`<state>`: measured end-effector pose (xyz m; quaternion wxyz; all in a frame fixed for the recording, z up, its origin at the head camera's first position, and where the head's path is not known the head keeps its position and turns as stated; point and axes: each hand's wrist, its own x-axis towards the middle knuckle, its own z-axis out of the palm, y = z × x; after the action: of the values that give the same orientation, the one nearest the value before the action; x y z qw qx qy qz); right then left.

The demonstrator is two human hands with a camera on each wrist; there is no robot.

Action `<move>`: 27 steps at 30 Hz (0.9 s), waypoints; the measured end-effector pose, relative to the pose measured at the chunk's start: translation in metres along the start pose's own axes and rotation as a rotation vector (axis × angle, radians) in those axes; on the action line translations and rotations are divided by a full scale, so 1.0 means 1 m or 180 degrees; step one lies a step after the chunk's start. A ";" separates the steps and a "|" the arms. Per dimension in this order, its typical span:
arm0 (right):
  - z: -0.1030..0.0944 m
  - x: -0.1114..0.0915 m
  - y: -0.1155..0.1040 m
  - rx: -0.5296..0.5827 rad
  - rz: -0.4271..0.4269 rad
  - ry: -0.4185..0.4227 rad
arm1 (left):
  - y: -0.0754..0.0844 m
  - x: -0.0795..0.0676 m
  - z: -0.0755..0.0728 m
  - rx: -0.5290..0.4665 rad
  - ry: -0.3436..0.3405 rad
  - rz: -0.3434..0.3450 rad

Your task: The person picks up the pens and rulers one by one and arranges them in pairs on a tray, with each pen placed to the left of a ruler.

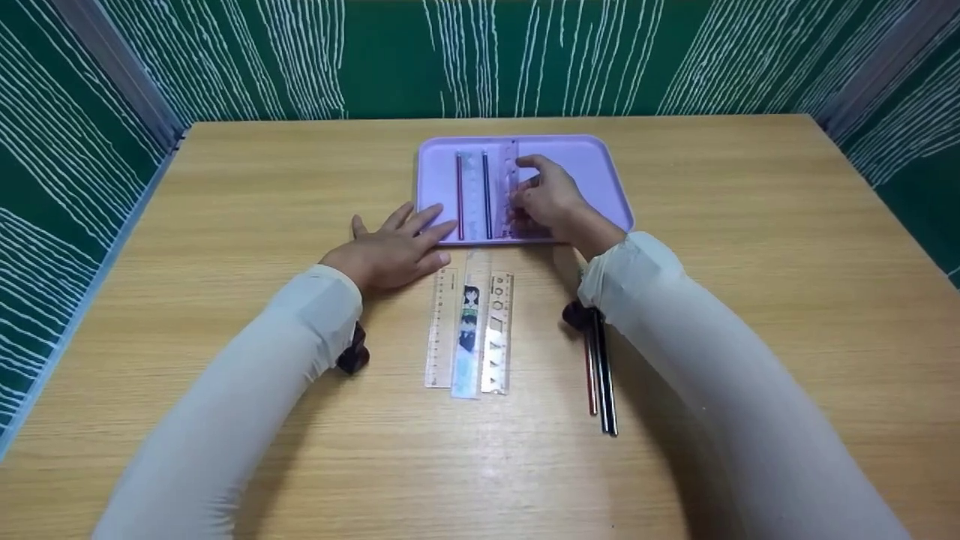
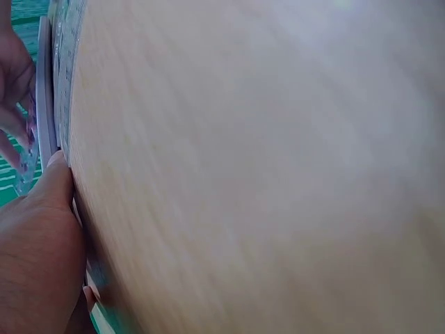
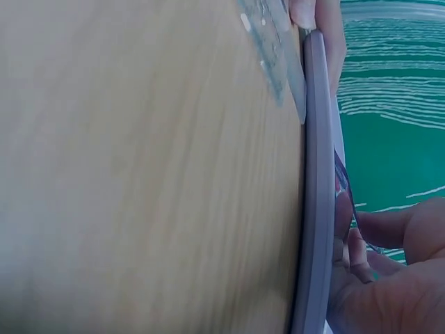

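Observation:
A lilac tray (image 1: pixel 592 161) lies toward the back of the table. Over its middle, my right hand (image 1: pixel 553 196) pinches a see-through purplish ruler (image 1: pixel 508 169) by its right edge; in the right wrist view this ruler (image 3: pixel 342 170) stands tilted behind the tray's rim. Left of it in the tray lie a dark pencil (image 1: pixel 487 195), a clear ruler (image 1: pixel 473 196) and a red pencil (image 1: pixel 460 195), side by side. My left hand (image 1: pixel 391 255) rests with spread fingers on the tray's front left corner.
In front of the tray lie three rulers: a plain clear one (image 1: pixel 441 330), one with cartoon figures (image 1: pixel 466 367) and a stencil ruler (image 1: pixel 496 337). Several pencils (image 1: pixel 602 382) lie partly under my right forearm. Green walls with white streaks edge the table (image 1: pixel 262 187).

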<state>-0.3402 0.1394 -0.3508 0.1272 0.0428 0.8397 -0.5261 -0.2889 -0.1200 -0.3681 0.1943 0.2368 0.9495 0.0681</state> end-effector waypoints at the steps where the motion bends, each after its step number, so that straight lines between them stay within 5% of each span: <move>1: 0.000 0.000 0.000 -0.0085 0.0002 0.0035 | 0.000 0.000 0.000 0.0001 0.0002 0.0002; 20: 0.020 -0.001 -0.006 -0.1454 -0.0321 0.0670 | 0.002 0.000 0.000 0.0062 0.0045 0.0025; 27: 0.024 -0.006 -0.009 -0.1643 -0.0039 0.0686 | 0.001 0.000 0.000 0.0044 0.0052 0.0043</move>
<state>-0.3320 0.1145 -0.3512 0.0407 0.0596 0.9549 -0.2880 -0.2881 -0.1189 -0.3675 0.1845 0.2440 0.9499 0.0648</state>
